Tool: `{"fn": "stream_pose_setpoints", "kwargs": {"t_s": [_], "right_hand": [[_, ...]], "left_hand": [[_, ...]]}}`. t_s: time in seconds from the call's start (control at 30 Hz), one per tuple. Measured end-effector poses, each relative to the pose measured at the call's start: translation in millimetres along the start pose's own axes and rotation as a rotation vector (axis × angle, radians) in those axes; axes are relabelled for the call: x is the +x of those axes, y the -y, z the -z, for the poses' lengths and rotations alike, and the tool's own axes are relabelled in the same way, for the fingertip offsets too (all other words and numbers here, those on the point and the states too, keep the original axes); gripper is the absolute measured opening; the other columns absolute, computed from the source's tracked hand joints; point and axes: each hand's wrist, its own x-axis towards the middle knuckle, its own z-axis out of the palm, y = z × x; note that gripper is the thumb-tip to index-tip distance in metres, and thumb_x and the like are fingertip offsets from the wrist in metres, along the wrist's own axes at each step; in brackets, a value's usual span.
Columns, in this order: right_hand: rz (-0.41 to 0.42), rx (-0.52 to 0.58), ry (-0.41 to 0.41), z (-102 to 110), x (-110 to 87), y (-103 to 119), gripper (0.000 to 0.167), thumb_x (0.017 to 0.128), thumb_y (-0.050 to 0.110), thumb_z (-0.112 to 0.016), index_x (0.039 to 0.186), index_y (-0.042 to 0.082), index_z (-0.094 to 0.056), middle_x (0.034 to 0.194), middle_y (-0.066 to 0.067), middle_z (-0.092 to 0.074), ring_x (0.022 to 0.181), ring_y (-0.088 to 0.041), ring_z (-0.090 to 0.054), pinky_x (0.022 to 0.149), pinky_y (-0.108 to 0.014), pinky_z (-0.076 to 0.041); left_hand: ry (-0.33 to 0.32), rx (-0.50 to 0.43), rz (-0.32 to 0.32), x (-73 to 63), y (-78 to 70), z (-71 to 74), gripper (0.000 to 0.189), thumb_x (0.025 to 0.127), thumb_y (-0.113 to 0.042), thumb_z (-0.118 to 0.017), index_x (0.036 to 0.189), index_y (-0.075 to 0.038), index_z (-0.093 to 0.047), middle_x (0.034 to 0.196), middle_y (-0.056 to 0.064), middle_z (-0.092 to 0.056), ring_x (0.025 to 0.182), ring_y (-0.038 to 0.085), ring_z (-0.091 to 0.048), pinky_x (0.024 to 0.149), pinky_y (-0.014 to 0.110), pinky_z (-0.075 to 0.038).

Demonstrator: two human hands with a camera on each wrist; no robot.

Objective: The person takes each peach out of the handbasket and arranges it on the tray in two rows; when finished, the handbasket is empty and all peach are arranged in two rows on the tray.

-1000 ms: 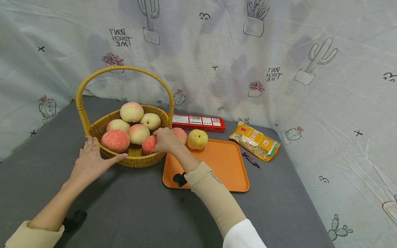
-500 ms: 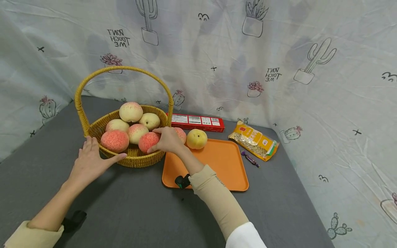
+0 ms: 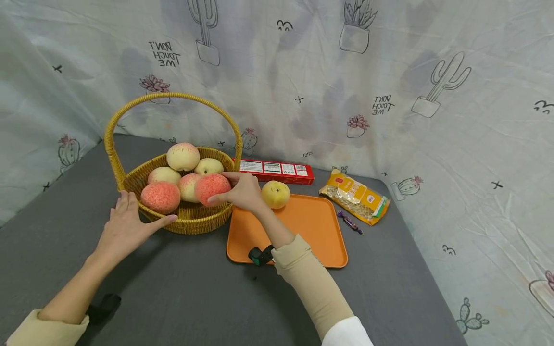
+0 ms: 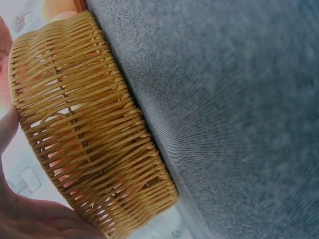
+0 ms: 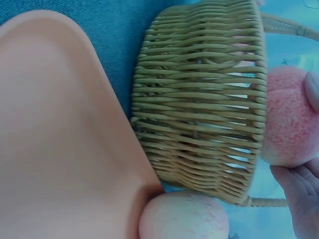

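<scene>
My right hand point(image 3: 243, 191) grips a red peach point(image 3: 213, 189) between thumb and fingers, raised at the right side of the wicker basket point(image 3: 196, 226). In the right wrist view this peach point(image 5: 289, 119) shows at the rim, with the thumb on one side and fingers on the other. My left hand point(image 3: 125, 228) rests against the basket's front left, fingers straight and thumb spread along the rim. The left wrist view shows its thumb touching the woven wall point(image 4: 89, 114). Inside the basket lie another red peach point(image 3: 160, 197) and several paler ones point(image 3: 183, 156).
An orange tray point(image 3: 303, 230) adjoins the basket's right side, with a yellow peach point(image 3: 275, 194) at its back edge. A pale peach point(image 5: 184, 219) sits by the tray corner. Behind are a red box point(image 3: 277, 171), a yellow food packet point(image 3: 355, 196) and a wrapped candy point(image 3: 349, 222).
My right hand has lifted the red peach from inside the basket, up and slightly right. It now covers the peach beside the basket in the head view. My left hand stays in place.
</scene>
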Motion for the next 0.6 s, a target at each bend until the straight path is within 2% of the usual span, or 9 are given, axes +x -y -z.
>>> {"fn": "stream_pose_setpoints", "kwargs": {"t_s": [0.17, 0.5, 0.6], "right_hand": [[-0.013, 0.035, -0.075, 11.4, -4.7, 2.9, 0.061, 0.064, 0.019, -0.093, 0.119, 0.005, -0.071, 0.104, -0.006, -0.074, 0.088, -0.007, -0.069, 0.073, -0.019, -0.055], [-0.038, 0.092, -0.150, 30.7, -16.0, -3.9, 0.064, 0.064, 0.017, -0.092, 0.122, 0.003, -0.068, 0.109, -0.010, -0.072, 0.092, -0.014, -0.071, 0.076, -0.023, -0.057], [-0.072, 0.096, -0.171, 35.7, -19.9, -7.8, 0.065, 0.063, 0.019, -0.093, 0.122, 0.005, -0.069, 0.107, -0.009, -0.073, 0.092, -0.013, -0.071, 0.077, -0.024, -0.057]], "left_hand": [[0.001, 0.000, 0.004, 0.2, 0.3, 0.8, 0.123, 0.086, -0.067, -0.057, 0.143, 0.021, 0.006, 0.146, 0.045, 0.013, 0.135, 0.061, 0.003, 0.103, 0.076, -0.010], [0.006, 0.004, 0.005, 0.5, 1.8, -0.1, 0.122, 0.086, -0.066, -0.057, 0.143, 0.021, 0.007, 0.145, 0.045, 0.013, 0.132, 0.066, 0.002, 0.099, 0.078, -0.013], [0.007, 0.004, 0.009, 0.6, 1.8, -0.7, 0.123, 0.086, -0.066, -0.057, 0.143, 0.021, 0.007, 0.145, 0.046, 0.013, 0.131, 0.066, 0.001, 0.099, 0.078, -0.013]]}}
